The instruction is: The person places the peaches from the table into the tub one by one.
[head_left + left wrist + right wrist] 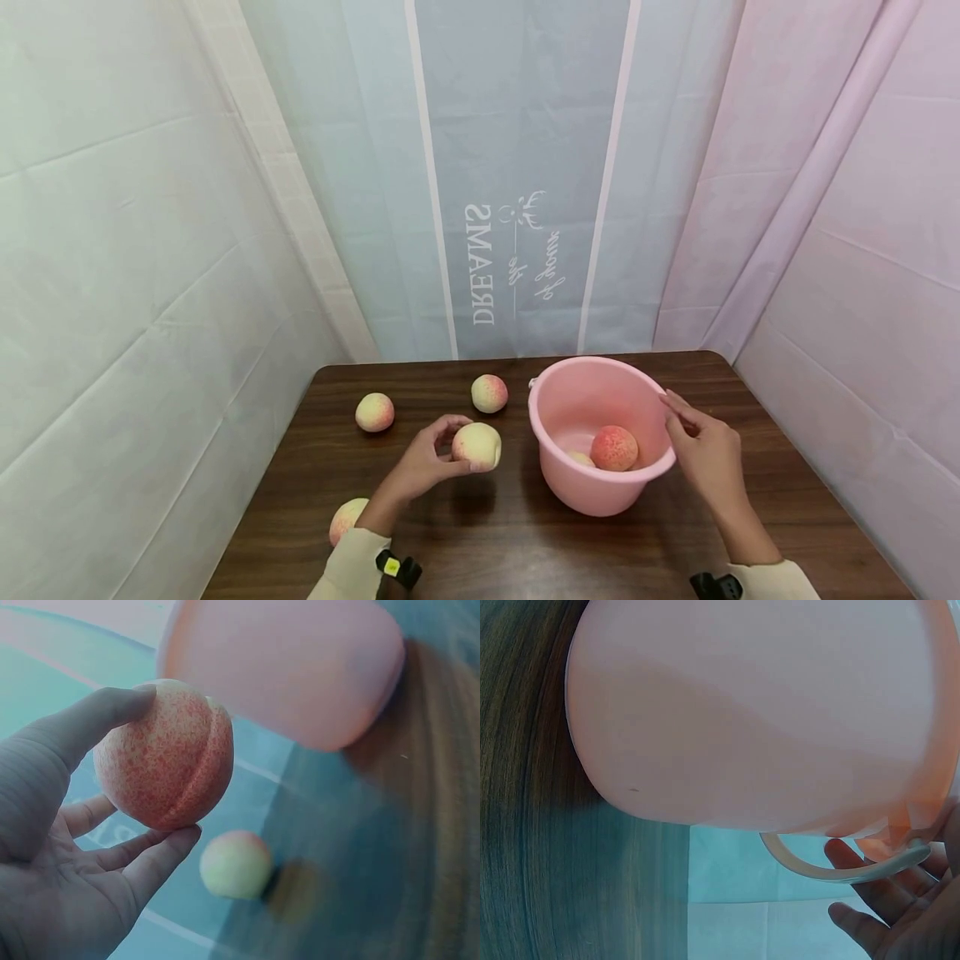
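Note:
My left hand [427, 462] grips a yellow and pink peach [477, 447] between thumb and fingers, raised over the table left of a pink bucket [592, 492]. In the left wrist view that peach [169, 757] shows its speckled red side and its groove. My right hand [708, 458] pinches the bucket's right rim, beside the pale curved handle [832, 871] seen in the right wrist view. Inside the bucket lie a red peach [615, 448] and a paler one [581, 458], partly hidden by the wall.
More peaches rest on the dark wooden table [510, 558]: one at the back [489, 393], another at the left [375, 412], and a peach [347, 518] partly behind my left forearm. A printed curtain [525, 150] hangs behind the table, with pale cloth walls on both sides.

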`<move>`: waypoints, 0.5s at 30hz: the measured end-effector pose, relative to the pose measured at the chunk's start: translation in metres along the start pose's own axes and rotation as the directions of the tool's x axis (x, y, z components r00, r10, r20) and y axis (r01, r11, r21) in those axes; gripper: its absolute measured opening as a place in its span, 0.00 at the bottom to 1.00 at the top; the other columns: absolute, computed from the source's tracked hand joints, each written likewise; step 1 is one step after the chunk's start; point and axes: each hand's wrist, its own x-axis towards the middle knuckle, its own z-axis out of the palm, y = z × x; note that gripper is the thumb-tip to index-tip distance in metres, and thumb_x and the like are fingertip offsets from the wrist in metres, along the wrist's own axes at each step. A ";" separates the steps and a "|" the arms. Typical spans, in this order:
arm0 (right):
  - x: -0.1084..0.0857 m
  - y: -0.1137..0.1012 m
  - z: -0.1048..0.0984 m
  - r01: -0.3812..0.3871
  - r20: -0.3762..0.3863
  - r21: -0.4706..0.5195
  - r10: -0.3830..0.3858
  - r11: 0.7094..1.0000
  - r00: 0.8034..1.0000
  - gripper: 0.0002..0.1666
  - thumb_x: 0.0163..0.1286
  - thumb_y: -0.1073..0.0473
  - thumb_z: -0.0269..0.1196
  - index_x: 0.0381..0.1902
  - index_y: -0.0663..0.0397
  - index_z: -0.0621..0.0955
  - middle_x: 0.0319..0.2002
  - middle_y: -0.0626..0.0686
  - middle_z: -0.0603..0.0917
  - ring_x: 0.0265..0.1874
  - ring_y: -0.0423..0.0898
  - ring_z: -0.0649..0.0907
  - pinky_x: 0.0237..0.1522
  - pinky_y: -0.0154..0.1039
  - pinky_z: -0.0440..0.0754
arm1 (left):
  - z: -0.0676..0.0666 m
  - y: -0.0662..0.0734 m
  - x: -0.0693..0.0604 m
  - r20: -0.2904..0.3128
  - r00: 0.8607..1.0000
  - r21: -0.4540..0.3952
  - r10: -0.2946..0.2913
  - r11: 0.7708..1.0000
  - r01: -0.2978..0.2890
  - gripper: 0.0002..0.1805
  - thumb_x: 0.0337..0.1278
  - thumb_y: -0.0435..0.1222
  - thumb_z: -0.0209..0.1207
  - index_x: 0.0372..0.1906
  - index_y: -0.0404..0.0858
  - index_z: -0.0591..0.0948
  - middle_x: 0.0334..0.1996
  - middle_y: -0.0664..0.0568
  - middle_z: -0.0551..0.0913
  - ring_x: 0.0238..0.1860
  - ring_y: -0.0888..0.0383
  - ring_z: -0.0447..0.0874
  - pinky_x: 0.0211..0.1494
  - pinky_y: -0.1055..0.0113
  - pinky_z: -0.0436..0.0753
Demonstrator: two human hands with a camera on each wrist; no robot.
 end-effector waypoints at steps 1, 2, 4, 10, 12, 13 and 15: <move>0.000 0.000 0.000 0.001 -0.003 -0.001 -0.001 1.000 1.000 0.16 0.72 0.59 0.63 0.55 0.54 0.87 0.56 0.51 0.85 0.42 0.25 0.80 0.34 0.14 0.71 | -0.001 0.003 0.002 -0.001 1.000 0.003 0.009 1.000 -0.009 0.33 0.50 0.33 0.76 0.63 0.39 0.76 0.57 0.44 0.78 0.55 0.48 0.78 0.57 0.51 0.82; 0.000 -0.001 -0.001 0.001 -0.005 -0.003 -0.001 1.000 1.000 0.16 0.72 0.59 0.63 0.55 0.54 0.87 0.56 0.51 0.85 0.42 0.25 0.80 0.33 0.15 0.71 | -0.001 0.006 0.004 -0.002 1.000 0.007 0.019 1.000 -0.019 0.33 0.49 0.33 0.76 0.63 0.40 0.76 0.57 0.44 0.78 0.55 0.48 0.78 0.57 0.51 0.82; 0.000 -0.002 0.000 0.002 -0.011 -0.009 -0.002 1.000 1.000 0.16 0.72 0.60 0.64 0.55 0.55 0.87 0.55 0.50 0.86 0.42 0.27 0.82 0.34 0.14 0.70 | -0.002 0.011 0.008 -0.003 0.999 0.016 0.033 0.999 -0.033 0.34 0.49 0.33 0.77 0.62 0.40 0.76 0.56 0.45 0.79 0.54 0.48 0.79 0.57 0.51 0.82; 0.000 -0.006 -0.001 0.025 -0.012 -0.004 -0.025 1.000 1.000 0.16 0.71 0.62 0.63 0.55 0.58 0.86 0.55 0.53 0.86 0.52 0.56 0.85 0.40 0.12 0.65 | -0.003 0.025 0.016 -0.005 0.999 0.025 0.051 0.998 -0.051 0.35 0.48 0.34 0.77 0.63 0.44 0.76 0.55 0.48 0.79 0.55 0.47 0.79 0.57 0.51 0.82; 0.000 -0.007 -0.001 0.029 -0.011 -0.002 -0.029 1.000 1.000 0.16 0.71 0.63 0.63 0.54 0.59 0.86 0.55 0.54 0.86 0.54 0.58 0.84 0.41 0.11 0.63 | -0.002 0.029 0.019 -0.007 0.998 0.029 0.057 0.998 -0.057 0.36 0.48 0.35 0.78 0.64 0.45 0.76 0.55 0.48 0.79 0.55 0.48 0.79 0.58 0.50 0.82; 0.000 -0.007 -0.002 0.031 -0.012 -0.002 -0.031 1.000 0.999 0.16 0.71 0.63 0.63 0.54 0.59 0.86 0.55 0.55 0.86 0.54 0.58 0.84 0.42 0.11 0.63 | -0.002 0.031 0.020 -0.007 0.998 0.026 0.060 0.998 -0.060 0.36 0.47 0.35 0.78 0.63 0.45 0.76 0.56 0.49 0.79 0.55 0.48 0.79 0.58 0.49 0.82; 0.000 -0.007 -0.002 0.038 -0.015 -0.001 -0.038 0.999 0.999 0.16 0.71 0.64 0.63 0.54 0.59 0.86 0.55 0.55 0.86 0.54 0.58 0.84 0.42 0.11 0.62 | -0.001 0.035 0.022 -0.007 0.998 0.030 0.063 0.998 -0.063 0.36 0.47 0.35 0.78 0.63 0.46 0.76 0.56 0.49 0.79 0.56 0.48 0.79 0.58 0.49 0.81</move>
